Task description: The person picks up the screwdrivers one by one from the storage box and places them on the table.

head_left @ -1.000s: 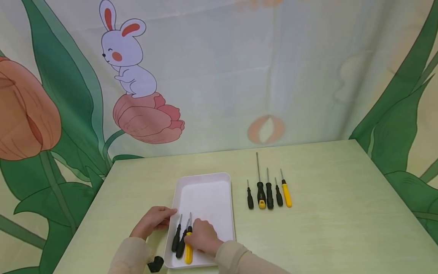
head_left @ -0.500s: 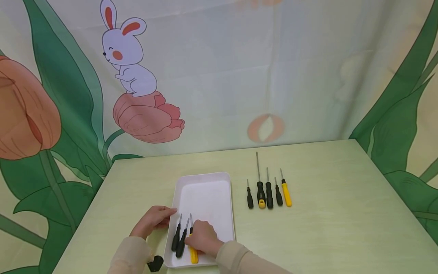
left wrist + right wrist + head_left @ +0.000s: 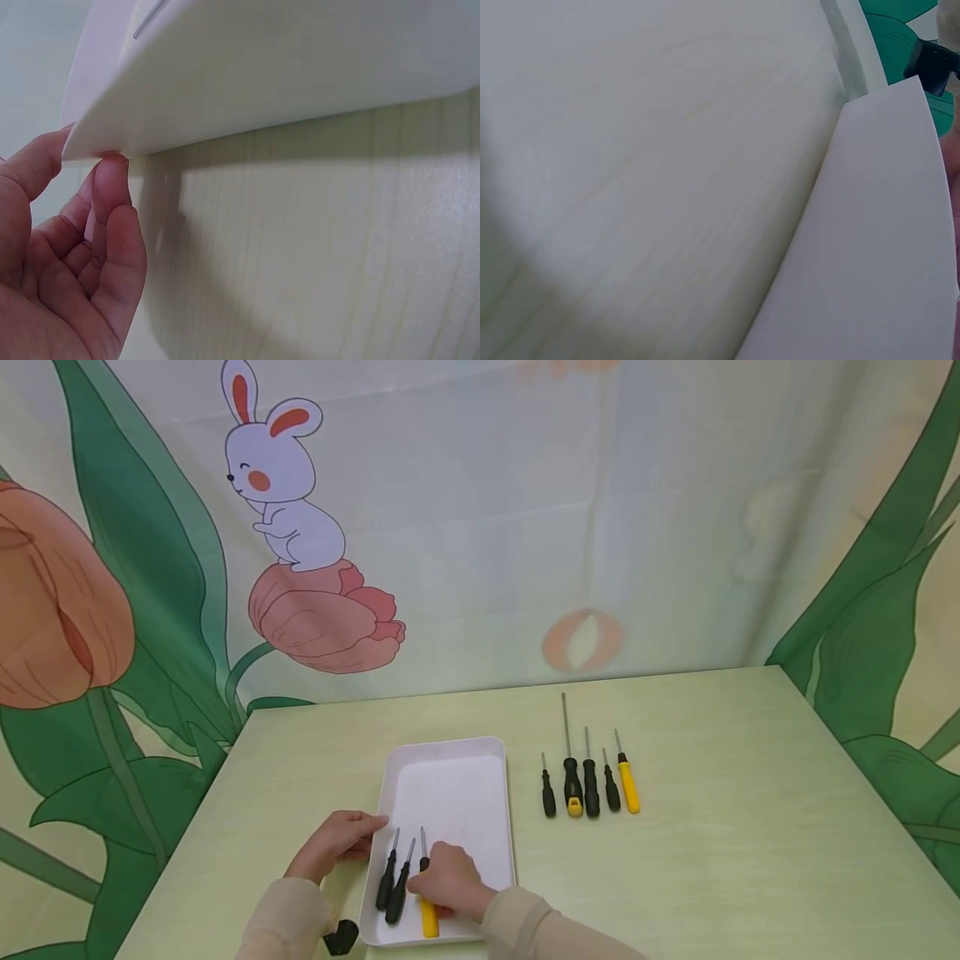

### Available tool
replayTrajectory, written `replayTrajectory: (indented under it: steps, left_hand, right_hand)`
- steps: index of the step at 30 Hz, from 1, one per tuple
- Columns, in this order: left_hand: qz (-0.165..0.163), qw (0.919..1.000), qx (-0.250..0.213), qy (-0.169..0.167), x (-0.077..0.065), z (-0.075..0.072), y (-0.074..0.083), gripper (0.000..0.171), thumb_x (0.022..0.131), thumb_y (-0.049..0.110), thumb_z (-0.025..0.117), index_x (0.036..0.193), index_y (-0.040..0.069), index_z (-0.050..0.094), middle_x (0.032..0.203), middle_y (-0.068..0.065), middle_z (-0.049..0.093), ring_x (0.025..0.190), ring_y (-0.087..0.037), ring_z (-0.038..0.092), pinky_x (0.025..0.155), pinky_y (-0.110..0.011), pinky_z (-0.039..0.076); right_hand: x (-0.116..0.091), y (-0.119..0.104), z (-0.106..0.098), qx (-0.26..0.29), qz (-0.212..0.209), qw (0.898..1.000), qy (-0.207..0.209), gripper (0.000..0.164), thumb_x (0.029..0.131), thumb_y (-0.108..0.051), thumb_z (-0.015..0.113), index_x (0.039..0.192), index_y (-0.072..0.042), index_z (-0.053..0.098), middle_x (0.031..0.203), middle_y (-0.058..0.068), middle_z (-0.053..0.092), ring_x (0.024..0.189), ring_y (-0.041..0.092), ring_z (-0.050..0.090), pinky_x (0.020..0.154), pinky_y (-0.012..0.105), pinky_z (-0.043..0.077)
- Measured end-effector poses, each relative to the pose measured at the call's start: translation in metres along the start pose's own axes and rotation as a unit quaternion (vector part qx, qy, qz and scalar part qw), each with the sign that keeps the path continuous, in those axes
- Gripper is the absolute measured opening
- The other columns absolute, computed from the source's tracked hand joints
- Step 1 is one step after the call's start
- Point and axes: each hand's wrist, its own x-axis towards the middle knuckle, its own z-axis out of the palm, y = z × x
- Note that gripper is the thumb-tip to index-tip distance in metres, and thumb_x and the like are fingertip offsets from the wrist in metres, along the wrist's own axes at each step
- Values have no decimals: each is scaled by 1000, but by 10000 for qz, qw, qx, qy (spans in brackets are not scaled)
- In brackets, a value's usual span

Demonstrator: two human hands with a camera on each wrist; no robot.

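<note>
The left hand (image 3: 337, 843) had its fingers pinching the rim of the white tray (image 3: 450, 785), apparently to steady it, while the right hand (image 3: 452, 878) gripped the yellow screwdriver (image 3: 430, 922) inside, near two black screwdrivers (image 3: 397, 895), seemingly to align them.

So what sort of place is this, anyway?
Perhaps an indoor work spot, though the wider room is out of view. A light table stands before a cartoon-print cloth, with screwdrivers in and beside a white tray.
</note>
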Motion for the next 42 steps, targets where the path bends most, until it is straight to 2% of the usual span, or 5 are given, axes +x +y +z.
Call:
replayTrajectory:
  steps: [7, 14, 29, 34, 42]
  left_hand:
    - [-16, 10000, -5, 56, -2, 1, 1, 32, 80, 31, 62, 86, 0, 62, 66, 1, 56, 59, -11, 51, 60, -26, 46]
    - [28, 10000, -78, 23, -1, 1, 1, 30, 80, 31, 62, 85, 1, 62, 63, 2, 56, 59, -11, 51, 59, -26, 46]
    - [62, 10000, -39, 21, -1, 1, 1, 31, 81, 29, 61, 88, -1, 61, 64, 2, 54, 58, -11, 49, 59, -26, 46]
    - [41, 10000, -42, 58, -1, 1, 0, 31, 81, 29, 62, 87, -1, 61, 64, 1, 54, 57, -11, 49, 59, -26, 46]
    - [42, 9999, -109, 11, 0, 1, 0, 29, 81, 29, 61, 85, 0, 61, 63, 2, 54, 58, -10, 49, 59, -25, 46]
  right_hand:
    - [1, 4, 0, 408, 152, 9990, -58, 24, 68, -19, 65, 70, -10, 42, 55, 1, 44, 31, 11, 36, 29, 19, 28]
    - [3, 10, 0, 703, 86, 9975, 74, 23, 70, -18, 64, 73, -13, 41, 55, 1, 45, 29, 10, 35, 28, 18, 28]
    - [-1, 13, -12, 1451, 537, 9880, 12, 16, 74, -12, 59, 82, -13, 45, 61, 4, 48, 32, 13, 38, 28, 21, 35]
    - [-4, 14, -17, 1840, 479, 9817, -143, 17, 74, -11, 56, 87, -12, 44, 65, 5, 48, 33, 12, 35, 29, 20, 34]
    - [-10, 12, -27, 1957, 390, 9795, -258, 18, 74, -10, 53, 89, -13, 44, 62, 5, 47, 33, 11, 35, 30, 19, 33]
